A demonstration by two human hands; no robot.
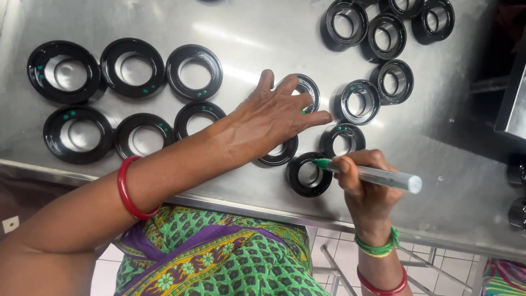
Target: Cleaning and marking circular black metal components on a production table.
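Note:
My left hand [274,112] lies flat on the steel table [246,38], fingers spread over a black ring part [308,87] and another ring [283,154] partly hidden under the palm. A green-tipped silver marker pen [378,176] is gripped in my right hand [364,186], its tip touching the rim of a black ring [308,175] near the front edge. One more ring [342,138] sits just behind the pen tip.
Several flat black rings with green dots lie in two rows at the left [131,68]. Several taller black rings [386,35] stand at the back right. A dark box edge [512,104] is at the far right. The table's front edge [246,205] runs close to my body.

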